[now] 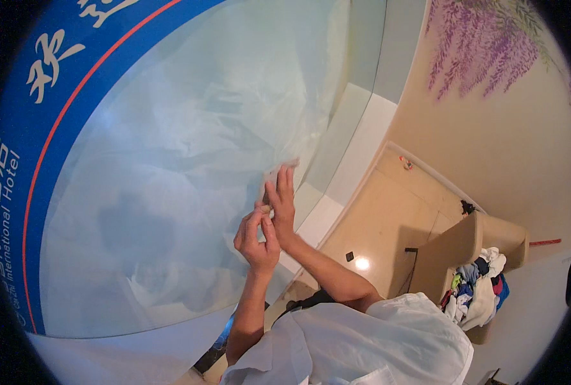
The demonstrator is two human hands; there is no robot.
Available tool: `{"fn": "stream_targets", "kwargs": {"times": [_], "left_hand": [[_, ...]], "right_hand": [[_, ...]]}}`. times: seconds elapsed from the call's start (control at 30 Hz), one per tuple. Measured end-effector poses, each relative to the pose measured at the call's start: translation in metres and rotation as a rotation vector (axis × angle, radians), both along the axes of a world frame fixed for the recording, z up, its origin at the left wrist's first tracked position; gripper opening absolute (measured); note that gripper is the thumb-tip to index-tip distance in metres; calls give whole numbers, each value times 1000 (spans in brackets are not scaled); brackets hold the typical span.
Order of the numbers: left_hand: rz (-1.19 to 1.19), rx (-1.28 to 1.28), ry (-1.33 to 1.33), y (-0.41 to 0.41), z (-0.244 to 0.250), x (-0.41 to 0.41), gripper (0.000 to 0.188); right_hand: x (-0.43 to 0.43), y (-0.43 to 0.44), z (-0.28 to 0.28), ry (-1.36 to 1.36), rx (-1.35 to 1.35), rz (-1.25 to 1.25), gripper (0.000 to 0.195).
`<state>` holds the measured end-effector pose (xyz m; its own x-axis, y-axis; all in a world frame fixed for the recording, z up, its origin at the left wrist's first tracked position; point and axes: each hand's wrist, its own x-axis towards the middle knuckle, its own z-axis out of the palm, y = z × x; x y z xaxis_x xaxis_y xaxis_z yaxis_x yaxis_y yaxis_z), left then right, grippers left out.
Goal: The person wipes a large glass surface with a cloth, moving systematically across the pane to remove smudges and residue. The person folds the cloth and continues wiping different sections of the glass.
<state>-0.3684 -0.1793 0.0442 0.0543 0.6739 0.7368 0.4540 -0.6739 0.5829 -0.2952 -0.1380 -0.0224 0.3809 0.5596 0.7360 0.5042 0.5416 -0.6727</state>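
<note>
Before me stretches a large pale, glossy translucent sheet or panel (184,134), creased in places and bordered by a blue band (69,86) with a red line and white writing. My left hand (259,240) is bent at the fingers, pinching a small yellowish piece (266,209) at its fingertips; what the piece is cannot be made out. Right beside it, my right hand (283,202) lies with fingers stretched out near the panel's edge. A thin, clear-looking strip (290,162) shows under and beyond its fingertips. Both wrists nearly touch.
A white ledge (357,159) runs along the panel's right side. Beyond it, a beige chair (444,260) carries heaped clothes (478,288). Small items, including a black square (349,256), lie on the tan floor (377,207). Painted purple flowers (487,53) decorate the wall.
</note>
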Motion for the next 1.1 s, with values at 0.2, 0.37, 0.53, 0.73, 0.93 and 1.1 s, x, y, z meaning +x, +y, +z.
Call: {"fn": "stream_targets", "kwargs": {"times": [0.2, 0.37, 0.53, 0.73, 0.93, 1.1], "left_hand": [[22, -1, 7, -4, 9, -5, 22], [7, -51, 128, -1, 7, -3, 25], [-25, -191, 179, 2, -14, 1, 31], [-72, -322, 309, 10, -24, 17, 34], [-92, -440, 409, 7, -45, 27, 36], [-47, -489, 468, 2, -58, 22, 38]], "right_hand": [[104, 86, 45, 189, -53, -144, 53], [133, 117, -13, 624, -166, -97, 54], [72, 74, -42, 462, -286, -172, 53], [120, 102, -35, 406, -205, -181, 52], [171, 148, -117, 698, -254, -159, 54], [128, 128, -208, 992, -390, -99, 57]]}}
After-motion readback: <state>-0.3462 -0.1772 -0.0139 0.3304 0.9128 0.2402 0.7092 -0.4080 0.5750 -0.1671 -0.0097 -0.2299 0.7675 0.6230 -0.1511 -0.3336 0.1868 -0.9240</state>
